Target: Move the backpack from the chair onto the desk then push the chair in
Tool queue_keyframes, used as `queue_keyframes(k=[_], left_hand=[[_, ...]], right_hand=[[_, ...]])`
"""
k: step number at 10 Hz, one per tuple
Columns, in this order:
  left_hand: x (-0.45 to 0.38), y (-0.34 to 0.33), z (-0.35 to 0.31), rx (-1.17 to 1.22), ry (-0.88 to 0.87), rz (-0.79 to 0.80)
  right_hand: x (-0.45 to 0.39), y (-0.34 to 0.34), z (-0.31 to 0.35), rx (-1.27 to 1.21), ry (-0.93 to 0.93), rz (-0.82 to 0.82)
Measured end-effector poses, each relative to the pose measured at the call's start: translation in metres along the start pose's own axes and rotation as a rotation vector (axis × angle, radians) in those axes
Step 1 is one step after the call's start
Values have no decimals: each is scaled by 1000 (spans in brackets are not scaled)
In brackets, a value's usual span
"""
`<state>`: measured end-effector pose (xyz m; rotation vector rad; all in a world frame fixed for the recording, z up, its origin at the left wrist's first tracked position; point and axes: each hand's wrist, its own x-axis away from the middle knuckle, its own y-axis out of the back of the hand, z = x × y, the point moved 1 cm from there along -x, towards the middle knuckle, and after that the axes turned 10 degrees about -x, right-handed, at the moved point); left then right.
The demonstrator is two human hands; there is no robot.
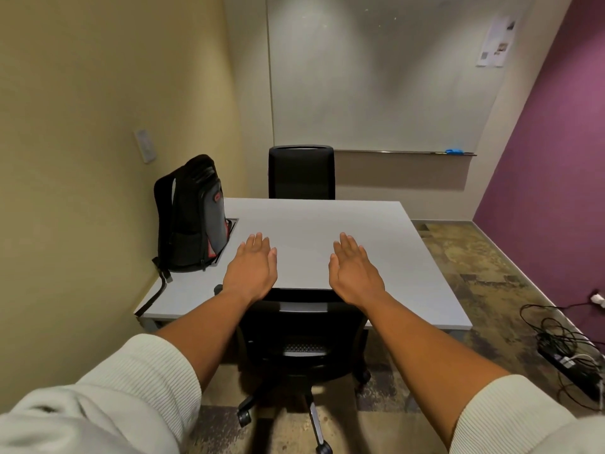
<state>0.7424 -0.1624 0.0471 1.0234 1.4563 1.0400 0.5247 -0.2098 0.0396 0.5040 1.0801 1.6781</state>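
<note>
A black backpack (pixel 189 215) with a grey and red front panel stands upright on the left side of the grey desk (pixel 376 244), against the yellow wall. One strap hangs over the desk's left edge. A black wheeled office chair (pixel 299 342) sits at the desk's near edge, its backrest top under the desk rim. My left hand (pixel 251 268) and my right hand (pixel 353 269) are stretched out flat above the chair's back and the desk's near edge, fingers extended, holding nothing. Whether the palms touch the chair back is hidden.
A second black chair (pixel 301 172) stands at the far side of the desk below a whiteboard (pixel 376 77). A power strip (pixel 571 367) with tangled cables lies on the floor at the right, by the purple wall. A cable port (pixel 231 229) is cut into the desk beside the backpack.
</note>
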Motion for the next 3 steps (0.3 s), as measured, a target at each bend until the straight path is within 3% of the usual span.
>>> queue_keyframes(k=[3], left_hand=[[-1, 9, -5, 37, -9, -8]], right_hand=[[4, 8, 5, 4, 29, -51]])
